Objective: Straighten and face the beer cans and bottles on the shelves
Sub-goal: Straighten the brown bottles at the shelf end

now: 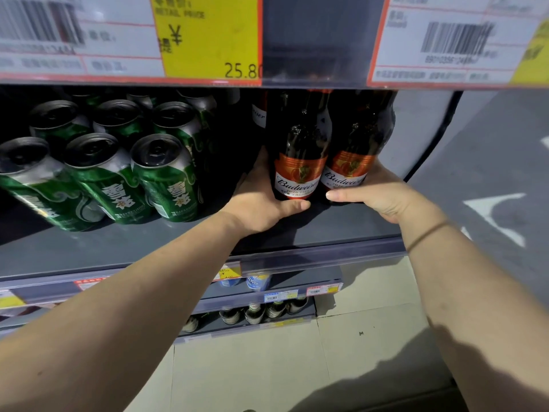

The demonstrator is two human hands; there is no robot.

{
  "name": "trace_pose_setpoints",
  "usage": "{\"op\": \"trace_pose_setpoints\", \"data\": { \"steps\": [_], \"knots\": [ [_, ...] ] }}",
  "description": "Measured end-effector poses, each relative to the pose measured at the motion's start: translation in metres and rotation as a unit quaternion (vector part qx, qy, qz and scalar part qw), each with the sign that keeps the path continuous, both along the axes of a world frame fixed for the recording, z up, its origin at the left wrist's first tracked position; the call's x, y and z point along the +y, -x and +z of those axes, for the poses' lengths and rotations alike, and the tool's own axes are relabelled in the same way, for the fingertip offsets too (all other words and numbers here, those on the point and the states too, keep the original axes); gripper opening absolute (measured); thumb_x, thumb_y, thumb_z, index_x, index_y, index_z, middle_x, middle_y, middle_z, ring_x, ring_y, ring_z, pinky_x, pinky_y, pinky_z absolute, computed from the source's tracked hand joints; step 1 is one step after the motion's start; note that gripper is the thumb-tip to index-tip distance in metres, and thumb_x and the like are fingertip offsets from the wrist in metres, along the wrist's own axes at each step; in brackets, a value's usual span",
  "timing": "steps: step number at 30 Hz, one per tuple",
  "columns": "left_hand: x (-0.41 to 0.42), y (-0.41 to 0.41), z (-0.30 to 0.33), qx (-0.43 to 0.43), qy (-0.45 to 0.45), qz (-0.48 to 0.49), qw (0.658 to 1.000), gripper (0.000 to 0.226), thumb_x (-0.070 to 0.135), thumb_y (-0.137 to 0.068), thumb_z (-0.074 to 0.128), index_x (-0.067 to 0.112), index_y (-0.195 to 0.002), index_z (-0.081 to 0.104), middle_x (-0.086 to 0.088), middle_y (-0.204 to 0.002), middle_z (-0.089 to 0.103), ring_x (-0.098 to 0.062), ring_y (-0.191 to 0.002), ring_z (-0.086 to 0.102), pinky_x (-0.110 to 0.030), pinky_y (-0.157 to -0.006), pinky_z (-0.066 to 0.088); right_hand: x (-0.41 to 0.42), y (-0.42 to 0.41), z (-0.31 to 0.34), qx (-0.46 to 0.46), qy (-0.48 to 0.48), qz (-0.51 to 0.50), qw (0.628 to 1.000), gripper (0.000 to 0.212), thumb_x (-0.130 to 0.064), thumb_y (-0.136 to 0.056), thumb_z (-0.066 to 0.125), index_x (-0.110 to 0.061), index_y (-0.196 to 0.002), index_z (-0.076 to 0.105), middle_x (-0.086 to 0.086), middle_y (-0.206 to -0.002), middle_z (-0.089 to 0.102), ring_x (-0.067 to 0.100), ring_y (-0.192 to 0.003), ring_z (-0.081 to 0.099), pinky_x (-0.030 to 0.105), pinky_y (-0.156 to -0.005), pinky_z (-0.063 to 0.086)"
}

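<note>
Item 1, nearest, lower half of the frame: your two forearms are reaching up and in toward the centre; a thin band is sitting on the right wrist [427, 233].

Item 2, centre: your left hand [261, 200] is cupping the base of the left Budweiser bottle [298, 162], thumb lying across the front under the label, fingers curling round the far side out of sight.

Item 3, centre right: your right hand [377, 194] is gripping the right Budweiser bottle [350, 165] low on its body, thumb pointing left along the base, fingers wrapping behind it.

Item 4: both bottles are standing upright, touching each other, set back from the front lip of the grey shelf [326, 230], labels facing you.

Item 5, left of centre: green beer cans [166, 176] are standing in rows, front row near but apart from the bottles, labels forward.

Item 6, farther back: more bottles are crowding behind the front pair in shadow; count not readable.

Item 7, top of the frame: price tags [208, 37] are hanging on the shelf rail above.

Step in hand, by my reading: you are facing the bottle pair. Next move likely calls for sliding both forward together to the lip, keeping them upright and labels square.
</note>
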State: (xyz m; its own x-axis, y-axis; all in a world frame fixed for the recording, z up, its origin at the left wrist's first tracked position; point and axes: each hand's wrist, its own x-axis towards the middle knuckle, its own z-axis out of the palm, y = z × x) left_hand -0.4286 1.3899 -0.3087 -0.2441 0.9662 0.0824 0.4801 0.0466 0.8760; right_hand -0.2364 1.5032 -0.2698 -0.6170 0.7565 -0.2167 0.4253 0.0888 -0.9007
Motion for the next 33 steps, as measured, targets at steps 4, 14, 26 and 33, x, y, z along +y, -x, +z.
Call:
{"op": "trace_pose_setpoints", "data": {
  "steps": [4,14,26,33],
  "knots": [
    [-0.007,0.001,0.0,0.003,-0.024,0.015,1.0,0.099,0.035,-0.07,0.085,0.017,-0.146,0.025,0.011,-0.135,0.046,-0.008,-0.128,0.046,-0.022,-0.107,0.035,0.001,0.001,-0.003,-0.007,-0.009,-0.003,1.0,0.094,-0.024,-0.049,0.088,-0.023,-0.133,0.045,-0.008,-0.114,0.068,0.007,-0.109,0.062,0.033,-0.099,0.048],
    [-0.02,-0.005,0.009,0.042,-0.024,0.052,0.997,0.073,0.027,-0.082,0.075,0.014,-0.143,0.037,0.004,-0.137,0.049,-0.005,-0.125,0.043,-0.007,-0.098,0.028,-0.01,0.0,-0.017,0.041,-0.07,-0.092,0.992,0.083,-0.01,-0.057,0.09,-0.024,-0.124,0.043,-0.011,-0.109,0.065,-0.003,-0.099,0.062,0.016,-0.081,0.05],
    [-0.03,-0.004,0.008,0.02,0.002,0.104,0.994,0.069,0.031,-0.079,0.078,0.014,-0.136,0.043,0.002,-0.13,0.056,-0.008,-0.118,0.05,-0.016,-0.093,0.034,-0.013,-0.002,-0.022,0.028,-0.069,-0.053,0.996,0.076,-0.019,-0.068,0.086,-0.026,-0.133,0.047,-0.01,-0.12,0.065,0.003,-0.111,0.06,0.028,-0.097,0.047],
    [-0.021,0.004,0.001,0.075,0.029,0.062,0.995,0.078,0.044,-0.079,0.074,0.018,-0.143,0.037,-0.002,-0.139,0.05,-0.018,-0.129,0.046,-0.029,-0.107,0.037,-0.012,0.005,-0.017,0.002,-0.033,-0.025,0.999,0.072,-0.015,-0.068,0.085,-0.033,-0.129,0.051,-0.015,-0.112,0.068,0.001,-0.107,0.061,0.022,-0.092,0.044]
  ]
}}
